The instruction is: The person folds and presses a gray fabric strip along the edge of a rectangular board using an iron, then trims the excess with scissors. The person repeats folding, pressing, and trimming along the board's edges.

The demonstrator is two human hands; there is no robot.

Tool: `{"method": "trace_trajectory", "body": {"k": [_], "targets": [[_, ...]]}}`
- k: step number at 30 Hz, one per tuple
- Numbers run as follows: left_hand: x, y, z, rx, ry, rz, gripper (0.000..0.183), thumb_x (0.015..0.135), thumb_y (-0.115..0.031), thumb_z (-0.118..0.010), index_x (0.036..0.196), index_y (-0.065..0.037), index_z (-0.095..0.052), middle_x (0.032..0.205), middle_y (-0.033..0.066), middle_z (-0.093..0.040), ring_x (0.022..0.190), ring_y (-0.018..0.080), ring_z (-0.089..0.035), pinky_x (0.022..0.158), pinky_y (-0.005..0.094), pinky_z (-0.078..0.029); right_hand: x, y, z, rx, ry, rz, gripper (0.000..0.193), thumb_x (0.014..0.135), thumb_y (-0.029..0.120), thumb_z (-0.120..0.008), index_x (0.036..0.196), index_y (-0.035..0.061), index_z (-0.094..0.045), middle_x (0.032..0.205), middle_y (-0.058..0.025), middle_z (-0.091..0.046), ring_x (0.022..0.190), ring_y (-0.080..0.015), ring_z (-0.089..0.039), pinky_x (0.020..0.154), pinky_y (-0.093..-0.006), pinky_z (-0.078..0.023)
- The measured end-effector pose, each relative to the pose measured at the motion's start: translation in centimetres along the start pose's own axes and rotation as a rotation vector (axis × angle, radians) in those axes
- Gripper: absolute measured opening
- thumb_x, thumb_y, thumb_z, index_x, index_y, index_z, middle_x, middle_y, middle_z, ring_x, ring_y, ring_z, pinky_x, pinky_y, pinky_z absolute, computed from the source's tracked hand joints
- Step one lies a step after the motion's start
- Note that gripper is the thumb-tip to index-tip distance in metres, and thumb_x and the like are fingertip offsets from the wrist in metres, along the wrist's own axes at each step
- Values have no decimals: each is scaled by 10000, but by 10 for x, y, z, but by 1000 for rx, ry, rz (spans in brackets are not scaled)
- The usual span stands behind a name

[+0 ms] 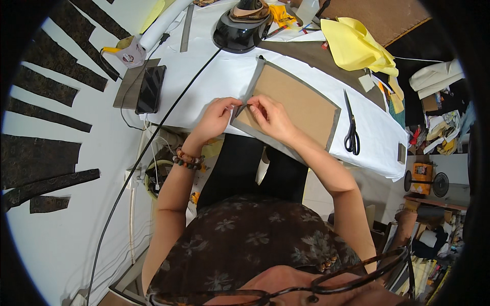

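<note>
A tan board [301, 102] lies on the white-covered table in front of me, its edges wrapped with a grey fabric border [334, 122]. At the border's left side, close to the near-left corner, my left hand [217, 116] pinches the fabric with thumb and forefinger. Right beside those fingertips, my right hand [273, 116] is closed in a pinch on the same fabric edge, its palm resting over the board. The fold between the two hands is partly hidden by the fingers. Black-handled scissors [352, 122] lie to the right of the board, touched by neither hand.
Left of the board lie a dark phone [151, 89] and a cup [131, 53]. A black rounded device [236, 35] with a long cord stands at the back. Yellow cloth [354, 46] sits back right; a metal ruler [187, 30] back left. Dark patterned fabric pieces [41, 153] spread at far left.
</note>
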State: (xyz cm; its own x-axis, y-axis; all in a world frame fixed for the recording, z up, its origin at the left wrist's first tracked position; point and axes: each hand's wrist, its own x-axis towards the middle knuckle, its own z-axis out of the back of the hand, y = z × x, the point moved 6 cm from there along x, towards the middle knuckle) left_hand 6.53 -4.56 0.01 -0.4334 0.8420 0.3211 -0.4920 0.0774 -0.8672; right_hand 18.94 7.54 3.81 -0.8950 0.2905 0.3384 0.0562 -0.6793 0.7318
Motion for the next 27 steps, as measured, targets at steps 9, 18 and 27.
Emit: {"method": "trace_trajectory", "body": {"k": [9, 18, 27], "targets": [[7, -8, 4, -112, 197, 3, 42, 906, -13, -584, 944, 5, -574, 821, 77, -573, 744, 182, -545, 689, 296, -468, -10, -41, -13, 232, -50, -213, 122, 955, 63, -625, 1068, 18, -612, 790, -16, -609, 652, -69, -530, 581, -233, -435], [3, 12, 16, -68, 122, 137, 166, 948, -118, -630, 852, 0, -562, 643, 53, -523, 558, 145, -448, 534, 307, -377, -12, -60, -14, 369, -58, -310, 92, 999, 75, -598, 1082, 34, -600, 853, 47, -564, 751, -21, -511, 662, -188, -424], [-10, 31, 21, -47, 62, 351, 251, 953, -218, -644, 862, 15, -661, 600, 56, -576, 506, 95, -425, 491, 277, -353, -1, -34, -14, 253, 42, -344, 63, 946, 76, -674, 984, 35, -644, 813, 56, -594, 705, -20, -521, 613, -190, -415]]}}
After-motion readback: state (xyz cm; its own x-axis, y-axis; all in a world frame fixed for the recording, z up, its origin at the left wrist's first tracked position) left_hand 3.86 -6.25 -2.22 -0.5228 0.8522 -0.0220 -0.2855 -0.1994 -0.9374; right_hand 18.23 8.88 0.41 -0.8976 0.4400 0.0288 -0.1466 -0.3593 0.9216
